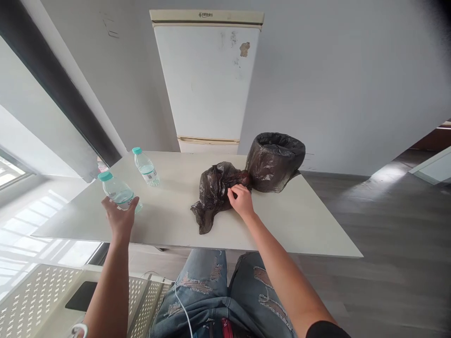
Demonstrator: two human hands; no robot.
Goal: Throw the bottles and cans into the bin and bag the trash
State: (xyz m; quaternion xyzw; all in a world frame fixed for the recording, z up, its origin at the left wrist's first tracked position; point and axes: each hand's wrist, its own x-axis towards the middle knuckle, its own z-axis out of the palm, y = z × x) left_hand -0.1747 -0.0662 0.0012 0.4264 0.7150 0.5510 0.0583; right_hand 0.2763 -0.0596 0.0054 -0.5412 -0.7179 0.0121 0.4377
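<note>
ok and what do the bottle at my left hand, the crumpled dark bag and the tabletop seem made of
Bottle: likely clear, glossy plastic, with see-through walls and highlights. Crumpled bag: thin, shiny plastic film, judging by its sharp creases and glints. Tabletop: smooth white with a soft sheen; perhaps laminate or painted board.

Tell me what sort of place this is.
Likely a room in a home, perhaps a dining corner: a white refrigerator stands behind a plain table holding a crumpled dark bag.
</note>
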